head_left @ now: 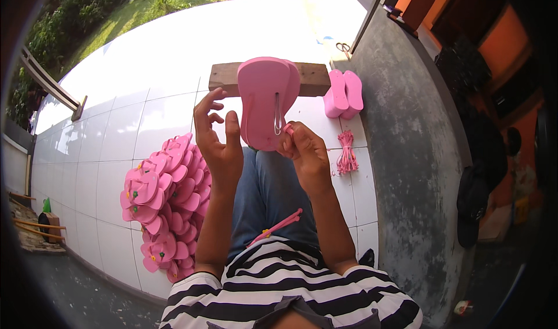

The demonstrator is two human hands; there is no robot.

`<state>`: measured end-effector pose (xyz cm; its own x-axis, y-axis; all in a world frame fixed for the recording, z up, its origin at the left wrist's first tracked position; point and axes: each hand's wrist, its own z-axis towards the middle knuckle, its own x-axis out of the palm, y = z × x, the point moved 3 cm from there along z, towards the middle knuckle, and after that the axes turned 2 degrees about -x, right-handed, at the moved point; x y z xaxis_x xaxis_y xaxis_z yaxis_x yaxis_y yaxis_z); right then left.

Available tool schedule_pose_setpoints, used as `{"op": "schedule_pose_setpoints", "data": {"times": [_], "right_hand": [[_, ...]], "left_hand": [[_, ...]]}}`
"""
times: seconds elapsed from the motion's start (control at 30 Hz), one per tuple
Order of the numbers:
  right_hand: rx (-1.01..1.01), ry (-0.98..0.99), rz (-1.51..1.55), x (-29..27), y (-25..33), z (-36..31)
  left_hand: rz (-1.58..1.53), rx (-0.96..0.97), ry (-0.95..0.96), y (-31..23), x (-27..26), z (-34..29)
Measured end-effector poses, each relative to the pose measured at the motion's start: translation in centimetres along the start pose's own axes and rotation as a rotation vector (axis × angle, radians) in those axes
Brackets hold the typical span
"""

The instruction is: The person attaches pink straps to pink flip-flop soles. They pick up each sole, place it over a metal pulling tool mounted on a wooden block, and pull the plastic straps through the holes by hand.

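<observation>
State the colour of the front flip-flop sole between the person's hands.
Pink: the front flip-flop sole, seen best in the head view.

bright daylight from the top, glare bleaching the tiled floor (174, 50), dim right side, fisheye-bent dark edges

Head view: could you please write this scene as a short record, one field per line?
Workpiece: overlapping flat pink foam-like soles
Behind it: rectangular brown wooden block, partly hidden
Metal item: thin silver loop at the sole's face
Left hand: open, holding nothing, left of the soles
Right hand: pinching a small pink strap end near their lower right edge
Lap: thin pink straps with a yellow flower
Left floor: large heap of pink sandals
Right floor: thick pink sole stacks; bundle of thin pink strips
</observation>
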<state>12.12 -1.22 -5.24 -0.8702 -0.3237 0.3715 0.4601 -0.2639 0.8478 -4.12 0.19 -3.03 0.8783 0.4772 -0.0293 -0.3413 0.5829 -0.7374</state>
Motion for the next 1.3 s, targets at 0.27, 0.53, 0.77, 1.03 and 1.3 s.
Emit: {"op": "schedule_pose_setpoints", "data": {"times": [0.27,0.53,0.77,1.03,1.3], "right_hand": [[0.025,0.082,-0.191,-0.2,0.5,0.5],[0.08,0.04,-0.17,-0.5,-1.0,0.2],[0.119,-0.002,-0.039,-1.2,-2.8,0.4],[0.053,-0.069,-0.108,-1.0,-2.7,0.3],[0.152,0.156,0.266,-2.4,-3.0,1.4]], "left_hand": [[0.085,0.082,0.277,-1.6,1.9,4.9],[0.159,0.07,0.255,-2.1,2.3,4.0],[-0.067,-0.088,0.319,-0.8,2.7,3.7],[-0.164,-0.13,0.308,0.1,2.8,3.6],[-0.399,-0.224,0.37,0.9,2.4,2.3]]}}
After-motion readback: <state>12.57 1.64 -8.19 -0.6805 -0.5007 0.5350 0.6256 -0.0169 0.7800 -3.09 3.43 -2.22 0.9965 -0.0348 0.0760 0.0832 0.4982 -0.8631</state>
